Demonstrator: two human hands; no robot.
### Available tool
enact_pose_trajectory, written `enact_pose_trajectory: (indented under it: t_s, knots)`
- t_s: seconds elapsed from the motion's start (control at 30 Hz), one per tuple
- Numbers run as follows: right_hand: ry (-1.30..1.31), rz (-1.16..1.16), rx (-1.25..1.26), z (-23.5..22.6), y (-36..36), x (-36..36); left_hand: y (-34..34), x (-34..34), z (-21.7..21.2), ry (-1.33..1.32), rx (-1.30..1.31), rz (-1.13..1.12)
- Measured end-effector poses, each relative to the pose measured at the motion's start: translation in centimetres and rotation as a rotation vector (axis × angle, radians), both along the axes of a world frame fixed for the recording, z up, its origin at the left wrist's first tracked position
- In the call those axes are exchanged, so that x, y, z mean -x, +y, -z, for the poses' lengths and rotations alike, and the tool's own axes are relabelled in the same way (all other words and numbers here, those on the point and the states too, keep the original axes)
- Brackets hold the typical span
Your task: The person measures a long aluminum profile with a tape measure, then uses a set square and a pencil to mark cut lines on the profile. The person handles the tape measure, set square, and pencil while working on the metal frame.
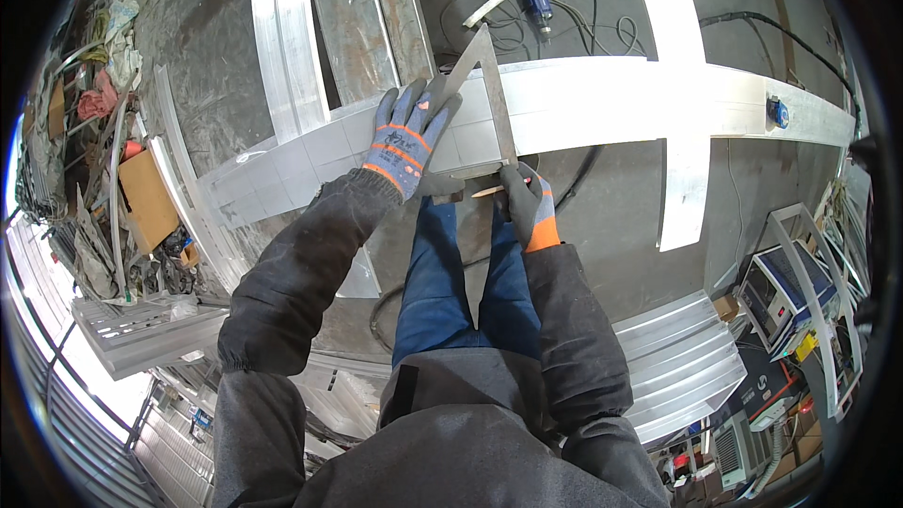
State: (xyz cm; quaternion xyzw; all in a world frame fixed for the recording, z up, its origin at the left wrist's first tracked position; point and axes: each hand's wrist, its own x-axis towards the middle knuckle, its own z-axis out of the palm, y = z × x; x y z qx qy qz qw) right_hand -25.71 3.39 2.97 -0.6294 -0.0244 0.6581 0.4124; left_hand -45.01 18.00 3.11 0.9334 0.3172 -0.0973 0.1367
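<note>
Marking-out in hand, judged about midway. Wide, pale aluminium beam (602,103) lying flat across the work area; taken as landmark below. Triangular grey steel set square (484,103) laid flat on the beam, apex pointing away from the person, base edge at the beam's near edge.

Left hand (406,132), in grey-blue glove with orange band: fingers spread, palm pressed flat on the square's left blade and the beam beneath. Right hand (529,207), in matching glove: fingers closed in a pinch on a short, pale wooden pencil (488,191), tip at the beam's near edge just below the square's base. Faint grid of lines visible on the beam left of the square, so some marking judged done; no line discernible at the pencil tip, too small to tell. Current mark judged outstanding.

Second, narrower aluminium strip (679,85) crossing the beam at right angles, right of the square. Small blue object (777,113) on the beam's far right end.

Surface: dark, stained concrete floor (621,207) under and around the beam. Beyond the beam: blue power drill (540,0) with coiled black cables. Left of the beam: further aluminium lengths (282,28), brown cardboard box (146,198), scrap pile. Right of the beam, nearer the person: stacked ribbed aluminium profiles (682,362) and equipment cases.
</note>
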Motion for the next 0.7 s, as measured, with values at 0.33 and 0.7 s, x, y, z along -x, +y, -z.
enact_pose_trajectory:
  t_s: [0.33,0.7]
  knots:
    - [-0.273,-0.420,0.155,-3.9,0.8,-1.3,-0.2,0.3,0.9,0.016,-0.075,0.017]
    - [-0.492,-0.430,-1.094,-28.2,1.1,-1.3,-0.3,0.1,0.3,-0.013,-0.017,0.002]
